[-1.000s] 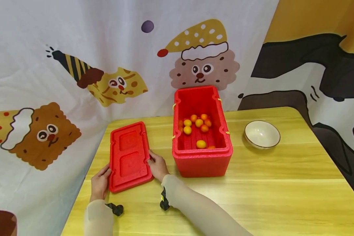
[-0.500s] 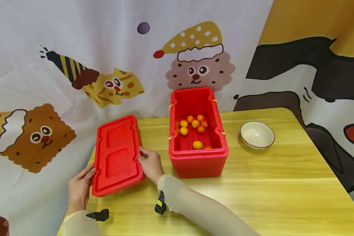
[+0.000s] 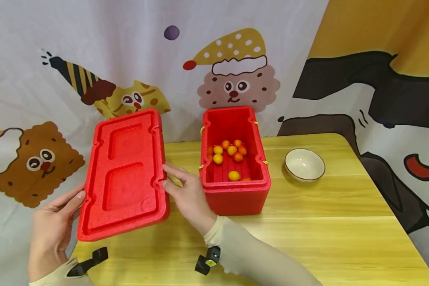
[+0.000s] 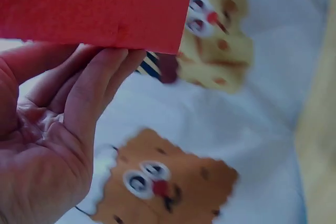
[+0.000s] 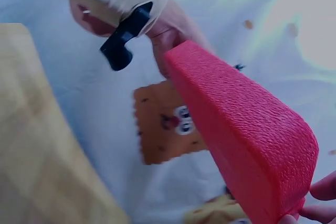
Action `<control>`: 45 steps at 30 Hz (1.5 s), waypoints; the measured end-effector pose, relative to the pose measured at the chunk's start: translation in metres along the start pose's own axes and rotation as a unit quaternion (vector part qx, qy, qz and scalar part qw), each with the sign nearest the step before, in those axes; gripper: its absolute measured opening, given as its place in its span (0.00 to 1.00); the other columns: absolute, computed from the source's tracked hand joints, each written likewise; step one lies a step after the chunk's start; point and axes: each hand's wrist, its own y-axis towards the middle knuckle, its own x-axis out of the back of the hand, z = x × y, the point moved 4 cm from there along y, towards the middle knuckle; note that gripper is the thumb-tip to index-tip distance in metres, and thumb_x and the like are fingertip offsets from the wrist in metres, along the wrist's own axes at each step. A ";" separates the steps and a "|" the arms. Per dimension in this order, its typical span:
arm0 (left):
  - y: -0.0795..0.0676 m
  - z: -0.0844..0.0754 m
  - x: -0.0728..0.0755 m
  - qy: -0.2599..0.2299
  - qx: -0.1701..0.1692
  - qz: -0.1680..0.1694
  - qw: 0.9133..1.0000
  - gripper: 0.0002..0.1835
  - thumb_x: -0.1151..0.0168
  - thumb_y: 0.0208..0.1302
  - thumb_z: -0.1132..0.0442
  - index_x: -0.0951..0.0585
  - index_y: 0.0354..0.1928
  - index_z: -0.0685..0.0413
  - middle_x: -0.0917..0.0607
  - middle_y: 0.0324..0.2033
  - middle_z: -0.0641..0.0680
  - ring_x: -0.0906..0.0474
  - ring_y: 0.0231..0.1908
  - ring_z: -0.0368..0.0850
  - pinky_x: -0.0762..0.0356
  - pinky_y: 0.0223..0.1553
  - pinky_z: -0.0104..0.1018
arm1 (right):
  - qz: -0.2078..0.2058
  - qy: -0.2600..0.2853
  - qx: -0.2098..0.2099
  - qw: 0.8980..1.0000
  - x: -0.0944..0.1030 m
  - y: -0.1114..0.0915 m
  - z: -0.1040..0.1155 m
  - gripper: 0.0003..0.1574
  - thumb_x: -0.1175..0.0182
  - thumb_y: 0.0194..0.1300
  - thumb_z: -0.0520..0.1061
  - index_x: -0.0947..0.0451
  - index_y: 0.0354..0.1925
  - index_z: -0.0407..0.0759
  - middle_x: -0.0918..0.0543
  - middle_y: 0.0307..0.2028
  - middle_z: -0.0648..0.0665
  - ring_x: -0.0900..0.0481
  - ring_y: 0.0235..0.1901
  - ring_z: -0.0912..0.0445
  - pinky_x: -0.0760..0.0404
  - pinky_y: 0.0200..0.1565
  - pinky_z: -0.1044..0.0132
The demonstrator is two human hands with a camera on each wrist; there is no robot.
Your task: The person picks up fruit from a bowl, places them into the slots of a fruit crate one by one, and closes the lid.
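A red foam lid [image 3: 123, 182] with two recessed panels is held up over the left of the table, its recessed side facing the head camera. My left hand [image 3: 55, 222] grips its left edge, thumb on top; in the left wrist view the fingers [image 4: 86, 85] reach under the lid [image 4: 105, 9]. My right hand [image 3: 189, 194] pinches the right edge near the notch. To the right stands the matching red foam box [image 3: 234, 198], uncovered, with several small orange and yellow fruits [image 3: 231, 150] on its floor.
A cream bowl [image 3: 305, 165] with a dark rim stands right of the box on the wooden table [image 3: 325, 230]. Behind the table hangs a white cloth [image 3: 139, 39] printed with cartoon snacks. The lid's far end overlaps this cloth in the head view.
Both hands have raised the lid off the table, moving it left and closer to the head camera, with its far end tipped up. The box and bowl stay in place.
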 end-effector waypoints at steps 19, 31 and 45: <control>-0.012 -0.029 -0.145 0.100 -0.075 0.095 0.988 0.20 0.32 0.61 0.66 0.18 0.55 0.64 0.12 0.38 0.48 0.15 0.34 0.38 0.19 0.37 0.30 | -0.098 -0.053 0.105 0.988 0.119 -0.008 0.070 0.18 0.37 0.65 0.37 0.17 0.53 0.37 0.17 0.53 0.48 0.24 0.56 0.55 0.22 0.53 0.61; -0.011 0.005 -0.236 0.110 -0.053 0.188 0.975 0.19 0.38 0.67 0.66 0.20 0.58 0.64 0.16 0.50 0.60 0.16 0.44 0.45 0.19 0.45 0.35 | -0.141 -0.021 0.022 0.990 0.210 0.003 0.071 0.25 0.37 0.66 0.39 0.25 0.58 0.29 0.21 0.51 0.37 0.19 0.45 0.51 0.19 0.47 0.65; 0.006 0.016 -0.268 0.125 -0.015 0.216 0.968 0.18 0.38 0.67 0.66 0.20 0.57 0.65 0.15 0.48 0.60 0.16 0.45 0.48 0.20 0.47 0.36 | -0.110 0.020 -0.028 0.993 0.240 0.014 0.063 0.32 0.37 0.66 0.39 0.31 0.64 0.25 0.19 0.51 0.41 0.16 0.44 0.54 0.22 0.50 0.66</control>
